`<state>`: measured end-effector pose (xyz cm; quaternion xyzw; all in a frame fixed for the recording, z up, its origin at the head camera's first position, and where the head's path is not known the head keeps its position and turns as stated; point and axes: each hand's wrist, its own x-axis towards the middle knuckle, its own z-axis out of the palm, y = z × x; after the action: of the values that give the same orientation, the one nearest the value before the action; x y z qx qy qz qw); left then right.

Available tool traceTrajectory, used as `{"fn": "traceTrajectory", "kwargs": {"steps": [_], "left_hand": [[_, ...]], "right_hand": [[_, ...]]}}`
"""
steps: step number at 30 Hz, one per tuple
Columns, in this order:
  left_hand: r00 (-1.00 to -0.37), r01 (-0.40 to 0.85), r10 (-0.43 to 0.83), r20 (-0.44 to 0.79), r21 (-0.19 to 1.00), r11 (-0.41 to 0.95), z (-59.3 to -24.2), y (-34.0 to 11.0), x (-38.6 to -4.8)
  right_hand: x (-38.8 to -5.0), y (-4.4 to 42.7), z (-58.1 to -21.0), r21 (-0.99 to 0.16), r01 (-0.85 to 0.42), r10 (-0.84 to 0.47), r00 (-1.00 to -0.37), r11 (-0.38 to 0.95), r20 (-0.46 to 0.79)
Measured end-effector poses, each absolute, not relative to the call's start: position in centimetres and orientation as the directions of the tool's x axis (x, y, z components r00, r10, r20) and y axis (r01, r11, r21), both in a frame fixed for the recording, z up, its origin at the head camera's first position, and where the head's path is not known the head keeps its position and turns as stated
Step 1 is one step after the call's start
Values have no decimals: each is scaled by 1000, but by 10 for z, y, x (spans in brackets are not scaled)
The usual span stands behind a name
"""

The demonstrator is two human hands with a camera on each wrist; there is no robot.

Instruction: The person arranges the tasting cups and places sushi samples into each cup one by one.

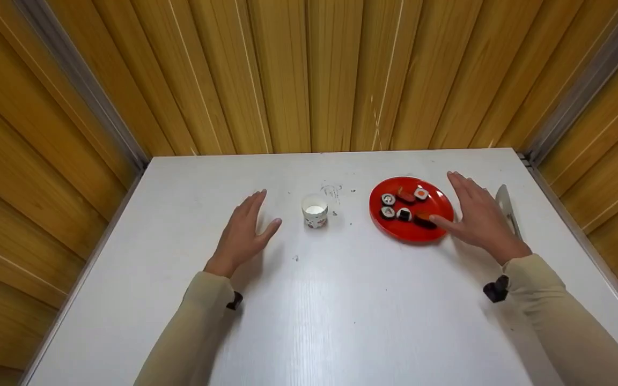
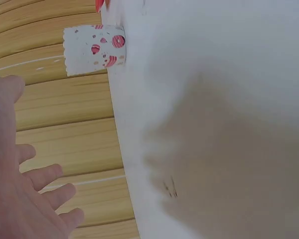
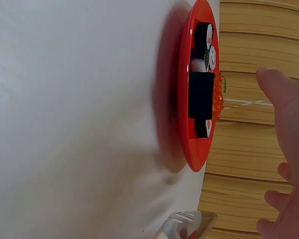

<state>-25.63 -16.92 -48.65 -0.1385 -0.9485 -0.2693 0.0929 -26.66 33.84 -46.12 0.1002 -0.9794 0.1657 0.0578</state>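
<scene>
My left hand [image 1: 242, 233] hovers above the white table with fingers spread and thumb apart, holding nothing. To its right stands a white paper cup [image 1: 315, 213] with a scalloped rim and red printed patterns, also seen in the left wrist view. My right hand [image 1: 478, 220] hangs at the right edge of a red plate [image 1: 403, 234], its thumb over the rim and its fingers extended. On the plate lie several sushi pieces, among them a white roll with an orange centre [image 1: 421, 193] and a dark piece topped with orange roe [image 3: 218, 97]. The right hand grips nothing.
Right of the right hand lies a shiny metal utensil [image 1: 504, 199], partly hidden, its kind unclear; slots show on it in the right wrist view. Yellow wood-patterned walls [image 1: 309, 75] close off the table's back and sides. Small dark marks [image 1: 333, 190] spot the tabletop [image 1: 309, 316].
</scene>
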Motion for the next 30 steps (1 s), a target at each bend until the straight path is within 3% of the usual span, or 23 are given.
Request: {"fn": "traceTrajectory", "kwargs": {"steps": [30], "left_hand": [[-904,410,281,322,467,783,-488,-113,-280]], "right_hand": [[-298,242,-480,-351,-329,-309,-944,877,111]]}}
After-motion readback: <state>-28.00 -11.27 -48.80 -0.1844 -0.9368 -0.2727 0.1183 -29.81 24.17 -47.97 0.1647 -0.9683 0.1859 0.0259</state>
